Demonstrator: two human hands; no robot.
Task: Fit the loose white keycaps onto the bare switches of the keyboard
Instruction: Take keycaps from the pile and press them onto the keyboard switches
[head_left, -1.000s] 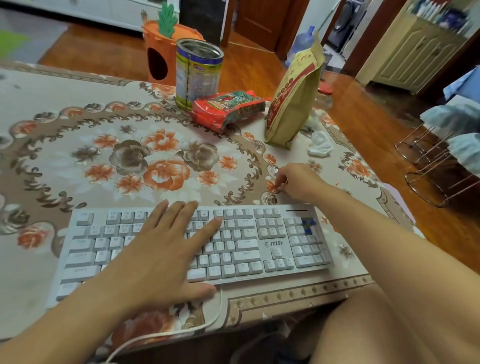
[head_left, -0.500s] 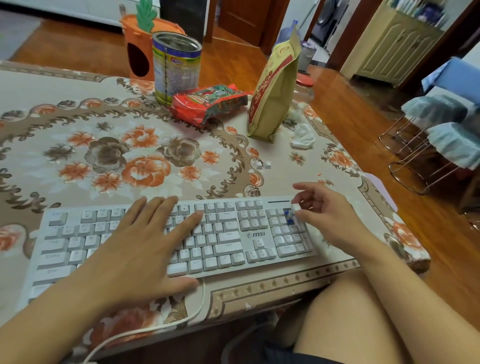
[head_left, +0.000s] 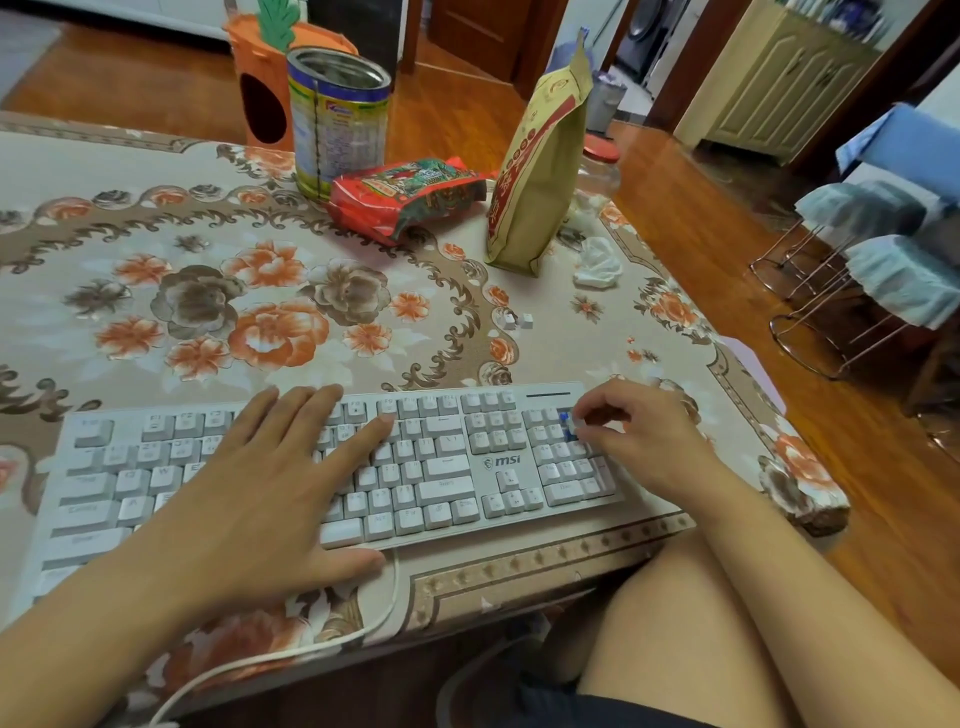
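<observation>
A white keyboard lies along the near edge of the flowered table. My left hand rests flat on its middle keys with the fingers spread. My right hand is over the number pad and pinches a white keycap at its fingertips. The keycap sits right at the bare blue switches near the pad's top right. Two loose white keycaps lie on the tablecloth beyond the keyboard.
Behind the keyboard stand a tin can, a red snack packet, a tall yellow bag and a crumpled tissue. The keyboard cable curls over the table's front edge. The table's right edge is close to my right hand.
My right hand left the loose keycaps on the tablecloth, carried one keycap to the number pad, and now holds it at the blue switches. My left hand stayed flat on the keys.
</observation>
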